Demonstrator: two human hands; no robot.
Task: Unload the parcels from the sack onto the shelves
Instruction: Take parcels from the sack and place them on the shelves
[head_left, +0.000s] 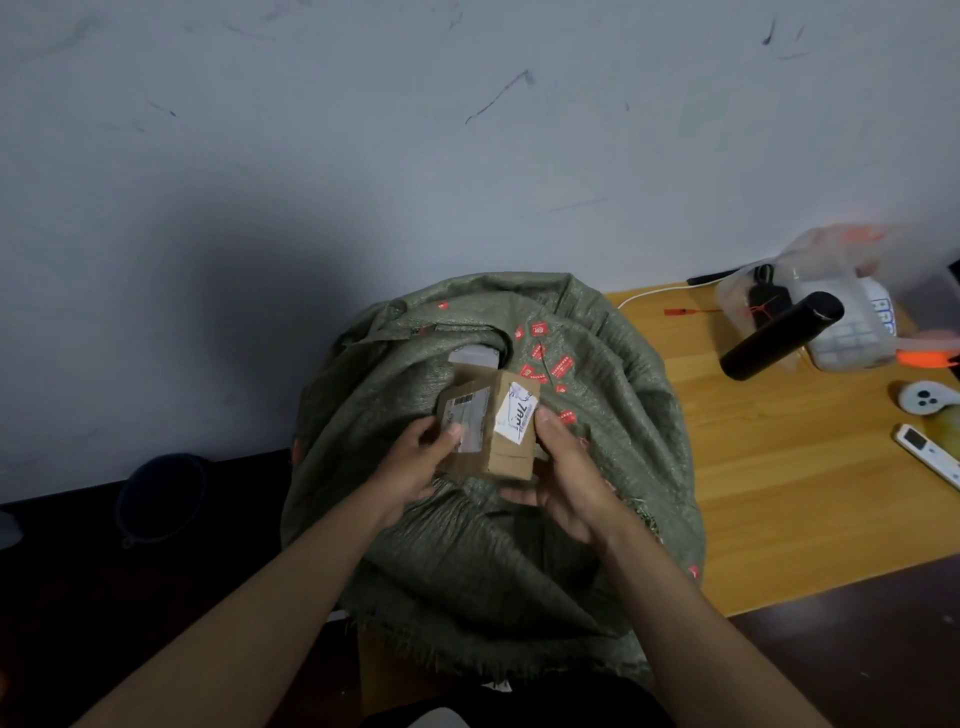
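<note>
A large olive woven sack (597, 395) with small red tags stands against the wall, slumped partly over the wooden table. Just above its mouth I hold a small brown cardboard parcel (506, 452) with white shipping labels. My left hand (415, 462) grips the parcel's left side, thumb on the label. My right hand (566, 478) cups its right side and underside. Behind it, a pale grey parcel (474, 356) shows inside the sack's opening.
A wooden table (779, 493) lies to the right with a black cylinder (782, 335), a plastic bag of small items (831, 291), a white controller (927, 397) and a white remote (927, 454). A dark round bin (161, 496) sits on the dark floor at left.
</note>
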